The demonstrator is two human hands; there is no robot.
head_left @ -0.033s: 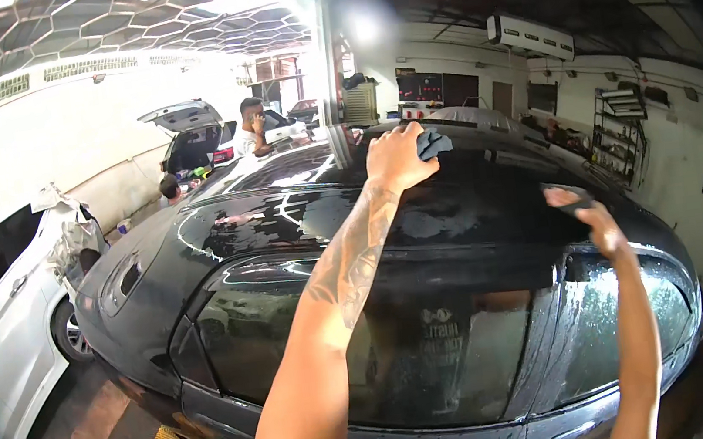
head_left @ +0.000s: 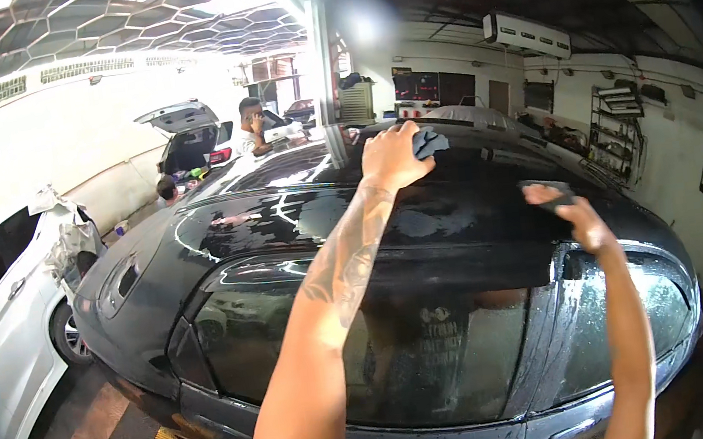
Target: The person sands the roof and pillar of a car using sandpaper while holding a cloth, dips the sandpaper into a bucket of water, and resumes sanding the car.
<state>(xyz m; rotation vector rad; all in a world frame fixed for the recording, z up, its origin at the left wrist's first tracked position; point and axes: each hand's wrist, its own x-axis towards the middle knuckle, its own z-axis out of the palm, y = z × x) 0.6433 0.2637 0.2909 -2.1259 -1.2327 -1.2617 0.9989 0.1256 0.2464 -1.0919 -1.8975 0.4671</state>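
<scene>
My left hand (head_left: 392,153) is closed on a bunched grey-blue cloth (head_left: 430,144), reaching over the wet roof of a black car (head_left: 438,209). At the right, my right hand (head_left: 570,210), somewhat blurred, holds a dark flat pad (head_left: 558,190) at the roof, above the door pillar. Water streaks and reflections cover parts of the roof and side windows (head_left: 439,358). My tattooed left forearm crosses in front of the rear side glass.
A white car (head_left: 3,315) with crumpled covering stands left. Behind the roof, one person (head_left: 253,131) holds a hand to the head; another (head_left: 168,189) is lower near an open hatchback (head_left: 188,143). A metal shelf rack (head_left: 613,130) stands along the right wall.
My right hand and the pad have moved left and slightly upward across the roof. My left hand with the cloth has shifted a little to the left.
</scene>
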